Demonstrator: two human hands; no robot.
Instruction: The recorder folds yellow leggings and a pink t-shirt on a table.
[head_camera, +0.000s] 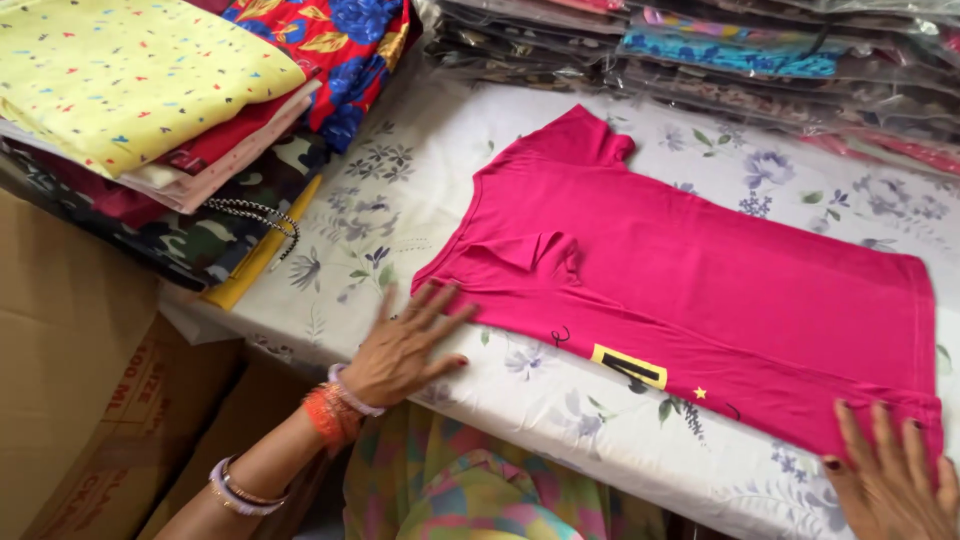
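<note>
A bright pink T-shirt (700, 270) lies flat on a table under a white floral cloth (400, 200), neck to the left, with one side folded in so a yellow print patch shows near the front edge. My left hand (405, 345) rests palm down with fingers spread, fingertips touching the shirt's near shoulder corner. My right hand (890, 475) lies flat, fingers apart, on the shirt's bottom hem at the lower right. Neither hand grips anything.
A pile of folded fabrics (150, 110) sits at the upper left, yellow on top. Stacks of garments in clear plastic bags (720, 50) line the far edge. Cardboard boxes (70, 380) stand to the left below the table.
</note>
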